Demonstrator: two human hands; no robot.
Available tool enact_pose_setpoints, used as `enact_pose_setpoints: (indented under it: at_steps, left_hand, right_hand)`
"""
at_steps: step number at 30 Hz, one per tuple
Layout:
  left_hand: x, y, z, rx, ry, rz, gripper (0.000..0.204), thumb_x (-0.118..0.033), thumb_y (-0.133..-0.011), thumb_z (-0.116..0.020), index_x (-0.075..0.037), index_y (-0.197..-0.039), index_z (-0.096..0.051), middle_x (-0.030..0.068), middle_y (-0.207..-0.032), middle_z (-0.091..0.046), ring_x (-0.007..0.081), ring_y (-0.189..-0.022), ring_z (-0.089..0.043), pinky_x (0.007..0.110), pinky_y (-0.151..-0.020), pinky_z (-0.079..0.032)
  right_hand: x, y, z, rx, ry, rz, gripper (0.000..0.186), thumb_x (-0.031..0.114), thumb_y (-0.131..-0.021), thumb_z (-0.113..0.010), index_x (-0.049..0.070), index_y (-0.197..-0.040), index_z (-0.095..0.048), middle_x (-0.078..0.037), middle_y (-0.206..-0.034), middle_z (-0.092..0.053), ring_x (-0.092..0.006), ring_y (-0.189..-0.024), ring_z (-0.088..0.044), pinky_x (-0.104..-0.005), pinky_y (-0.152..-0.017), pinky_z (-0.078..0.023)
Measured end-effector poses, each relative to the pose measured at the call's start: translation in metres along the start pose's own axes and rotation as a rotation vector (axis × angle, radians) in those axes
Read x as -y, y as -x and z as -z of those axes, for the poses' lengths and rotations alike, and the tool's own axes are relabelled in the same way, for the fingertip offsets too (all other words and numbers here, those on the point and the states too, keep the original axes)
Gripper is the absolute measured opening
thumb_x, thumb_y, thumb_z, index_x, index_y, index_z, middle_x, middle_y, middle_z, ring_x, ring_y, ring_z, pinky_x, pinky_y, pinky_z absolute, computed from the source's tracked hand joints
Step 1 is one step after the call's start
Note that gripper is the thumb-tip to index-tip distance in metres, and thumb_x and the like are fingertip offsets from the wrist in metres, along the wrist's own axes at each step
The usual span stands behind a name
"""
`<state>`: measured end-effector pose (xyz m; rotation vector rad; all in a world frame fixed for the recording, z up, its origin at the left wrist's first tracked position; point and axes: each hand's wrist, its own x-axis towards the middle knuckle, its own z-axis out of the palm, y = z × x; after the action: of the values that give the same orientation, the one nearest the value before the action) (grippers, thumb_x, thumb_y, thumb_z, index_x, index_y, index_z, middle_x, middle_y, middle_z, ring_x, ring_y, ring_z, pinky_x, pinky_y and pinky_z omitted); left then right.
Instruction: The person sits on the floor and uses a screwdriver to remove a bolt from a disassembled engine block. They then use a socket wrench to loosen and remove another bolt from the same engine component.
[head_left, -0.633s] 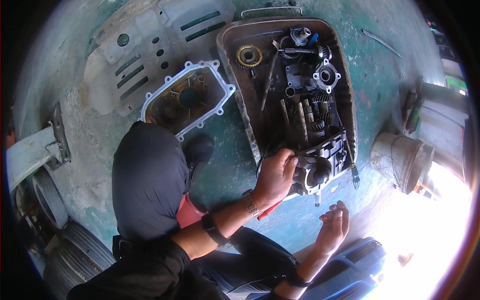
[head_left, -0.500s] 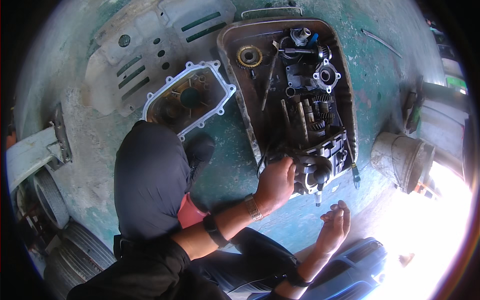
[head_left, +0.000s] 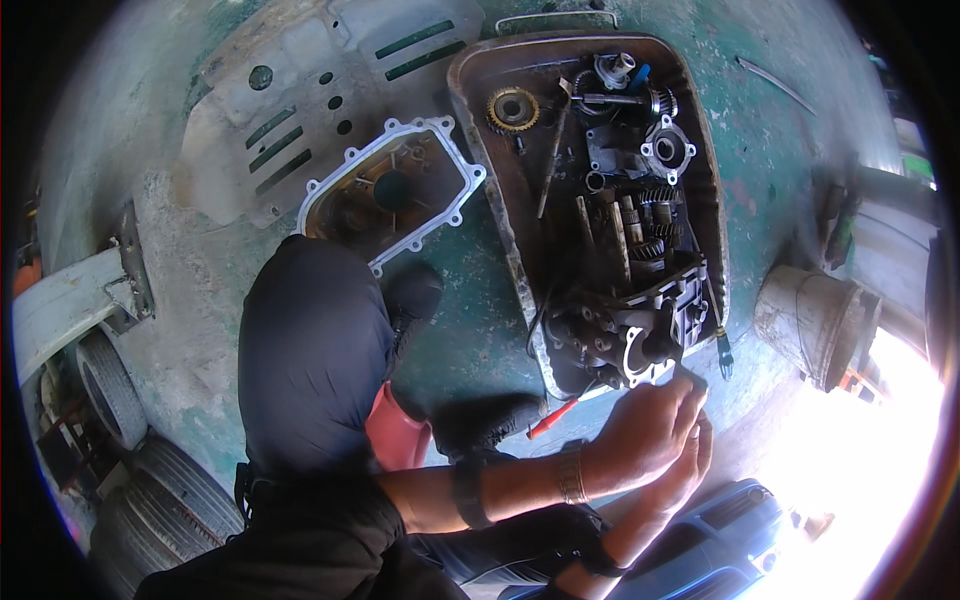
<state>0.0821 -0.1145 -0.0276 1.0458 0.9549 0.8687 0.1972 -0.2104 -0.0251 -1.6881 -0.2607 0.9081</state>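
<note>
My left hand (head_left: 645, 430), fingers bent together, meets my right hand (head_left: 682, 462) just below the gearbox housing (head_left: 685, 305); a dark piece at the left fingertips is too indistinct to name. My right hand is partly behind the left, its fingers curled, whatever they hold hidden. The housing lies in the lower end of a brown metal tray (head_left: 480, 150), among gear shafts (head_left: 650, 230), a brass gear (head_left: 512, 110) and a flanged housing (head_left: 667, 150). A red-handled tool (head_left: 550, 420) lies beside the tray's near edge.
An open cover (head_left: 330, 195) with a bolt-hole rim lies left of the tray, by a perforated metal plate (head_left: 220, 150). A bucket (head_left: 800, 320) stands at right. Tires (head_left: 165, 500) are at lower left. My leg (head_left: 310, 350) and a red object (head_left: 395, 430) are below the cover.
My left hand has left the housing and moved down and right to join my right hand. The view has shifted slightly, and more of the housing's bore shows.
</note>
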Motion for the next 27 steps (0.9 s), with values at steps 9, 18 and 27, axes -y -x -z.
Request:
enact_pose_setpoints:
  at_steps: [9, 18, 27]
  left_hand:
    - [0.011, -0.083, 0.069, -0.056, 0.163, 0.155, 0.034, -0.025, -0.098, -0.048, -0.006, -0.072, -0.056, -0.0011, -0.052, -0.05, 0.0062, -0.042, -0.044, 0.022, -0.04, -0.034]
    - [0.002, -0.077, 0.068, -0.103, 0.186, 0.207, 0.033, -0.025, -0.098, -0.05, -0.005, -0.072, -0.055, -0.0018, -0.053, -0.048, 0.0047, -0.043, -0.044, 0.021, -0.04, -0.034]
    - [0.004, -0.051, 0.044, -0.239, 0.256, 0.193, 0.034, -0.032, -0.098, -0.047, -0.005, -0.078, -0.053, 0.0008, -0.058, -0.048, 0.0081, -0.044, -0.043, 0.024, -0.044, -0.041]
  right_hand:
    - [0.005, 0.004, -0.004, 0.04, 0.053, 0.057, 0.028, 0.013, -0.094, -0.055, -0.005, -0.115, -0.054, -0.009, -0.093, -0.058, -0.0103, -0.071, -0.055, -0.0244, -0.066, -0.048]
    - [0.015, 0.015, 0.006, 0.002, 0.036, 0.09, 0.033, 0.017, -0.09, -0.061, -0.004, -0.115, -0.056, -0.009, -0.092, -0.06, -0.0128, -0.073, -0.056, -0.0265, -0.068, -0.049]
    - [0.029, 0.023, 0.025, -0.133, -0.012, 0.14, 0.045, 0.026, -0.084, -0.071, -0.006, -0.112, -0.057, -0.009, -0.089, -0.061, -0.0122, -0.071, -0.056, -0.0249, -0.064, -0.049]
